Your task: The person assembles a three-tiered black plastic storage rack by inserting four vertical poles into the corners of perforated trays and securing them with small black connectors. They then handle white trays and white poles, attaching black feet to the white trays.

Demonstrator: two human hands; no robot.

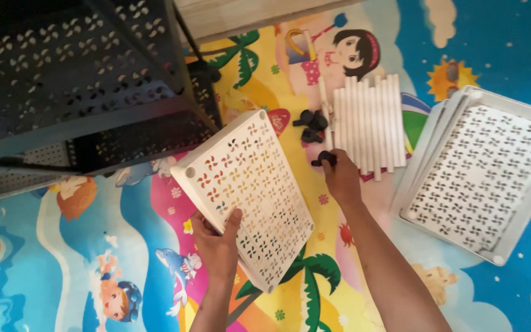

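My left hand (219, 245) grips the near edge of a white perforated shelf panel (254, 184), holding it tilted over the colourful play mat. My right hand (341, 178) reaches forward, its fingers closed on a small black wheel piece (325, 159). Two more black wheel pieces (310, 123) lie just beyond it on the mat. A row of white plastic tubes (370, 123) lies side by side right of those pieces.
A black perforated shelf rack (81, 86) stands at the upper left. A stack of white perforated shelf trays (487, 175) rests at the right. A wooden board edge (247, 18) runs along the top. The cartoon beach mat (62, 264) covers the floor.
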